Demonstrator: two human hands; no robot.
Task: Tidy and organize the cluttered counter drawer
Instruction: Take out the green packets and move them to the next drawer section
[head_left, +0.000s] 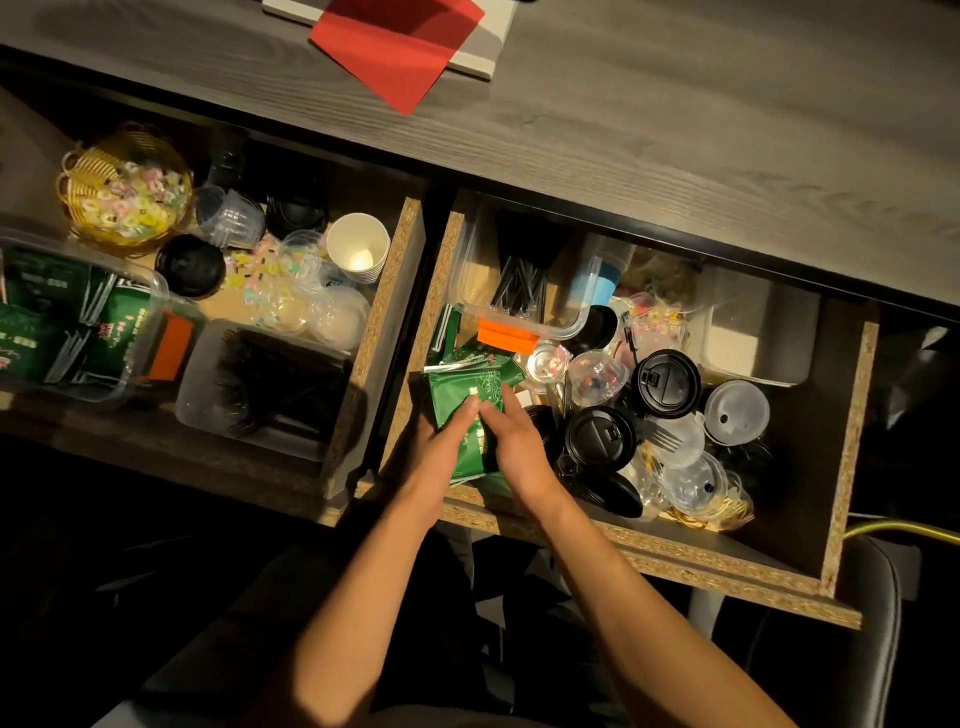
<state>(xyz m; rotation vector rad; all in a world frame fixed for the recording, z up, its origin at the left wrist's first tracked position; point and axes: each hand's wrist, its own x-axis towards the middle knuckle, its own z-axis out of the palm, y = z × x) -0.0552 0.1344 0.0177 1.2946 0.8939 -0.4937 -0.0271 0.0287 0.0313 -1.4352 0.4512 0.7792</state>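
Two drawers stand pulled out under a dark wooden counter. In the right drawer (852, 415), at its front left corner, lies a stack of green foil packets (465, 392). My left hand (441, 457) grips the stack from the left, fingers laid over its top. My right hand (514, 441) presses against the packets from the right with straight fingers. Beside them lie black cup lids (667, 382), clear lids (735, 413) and a black plastic fork (660, 439). Behind the packets a clear container (524, 291) with an orange clip holds black stirrers.
The left drawer (363, 384) holds a clear box of green packets (78, 322), a tray of black cutlery (270, 384), a gold wire basket of sweets (124, 192), clear cups and a white paper cup (358, 252). A red sheet (395, 47) lies on the counter.
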